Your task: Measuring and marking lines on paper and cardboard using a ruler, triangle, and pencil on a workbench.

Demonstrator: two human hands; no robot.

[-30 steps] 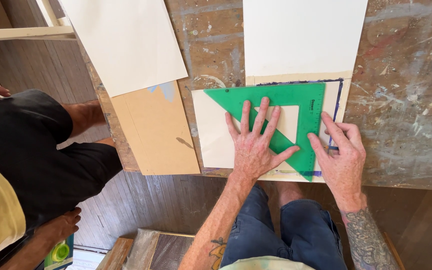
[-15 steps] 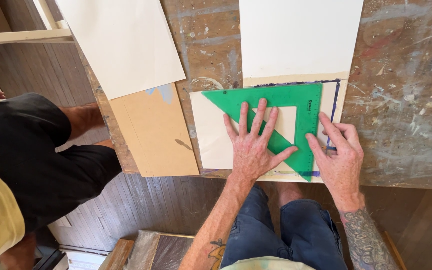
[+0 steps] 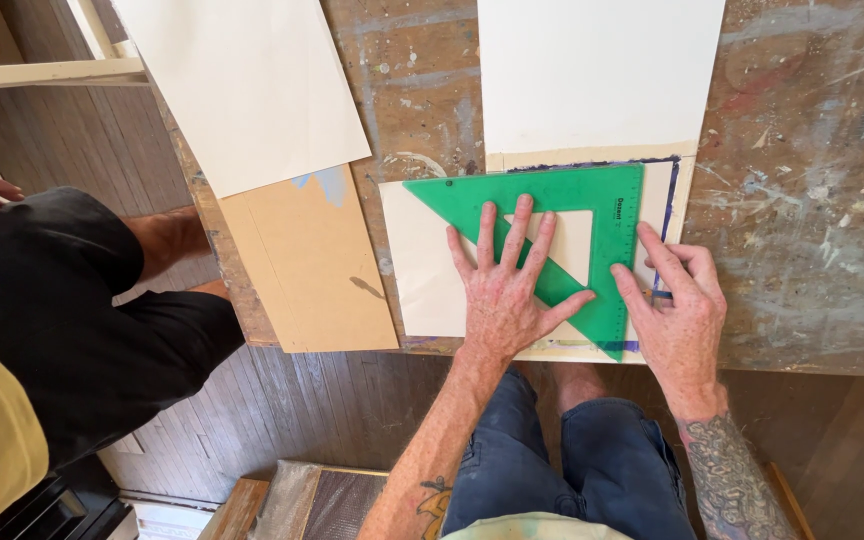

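Green plastic set square (image 3: 552, 205) lies on a cream sheet (image 3: 427, 270) on the paint-spattered surface (image 3: 802, 200), left hand (image 3: 509, 290) spread flat on it, right hand (image 3: 677, 310) at its right edge, fingers curled, whatever it grips hidden.

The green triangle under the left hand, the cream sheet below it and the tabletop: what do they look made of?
Green triangle: looks like translucent plastic, smooth, with a cut-out centre. Left hand presses it flat; right hand sits at its edge. Cream sheet: probably paper or thin card, matte, lying flat. Tabletop: seemingly worn wood, rough and paint-spattered.
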